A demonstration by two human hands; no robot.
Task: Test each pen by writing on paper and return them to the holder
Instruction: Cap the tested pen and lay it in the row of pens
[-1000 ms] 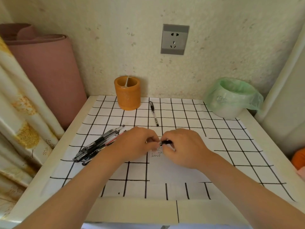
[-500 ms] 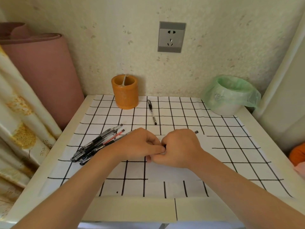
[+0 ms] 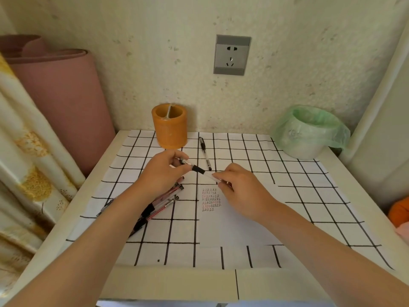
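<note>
A clear pen with a black grip (image 3: 200, 170) is held between both hands above the table. My left hand (image 3: 164, 171) pinches its far end near the cap, and my right hand (image 3: 240, 190) holds its near end. Beneath my right hand lies a white paper (image 3: 221, 227) with several rows of small black and red scribbles. An orange cylindrical holder (image 3: 170, 129) stands at the back with one pen inside. Several pens (image 3: 159, 207) lie in a pile under my left wrist. One more black pen (image 3: 205, 152) lies alone right of the holder.
A white bin lined with a green bag (image 3: 309, 131) stands at the back right. A rolled pink mat (image 3: 62, 98) leans at the left beside a curtain (image 3: 24, 173). The table carries a black-grid cover (image 3: 298, 191). A wall socket (image 3: 232, 54) sits above.
Both hands have lifted and moved apart. The left hand went up and left towards the holder, so the pen now shows between them and the scribbles are uncovered.
</note>
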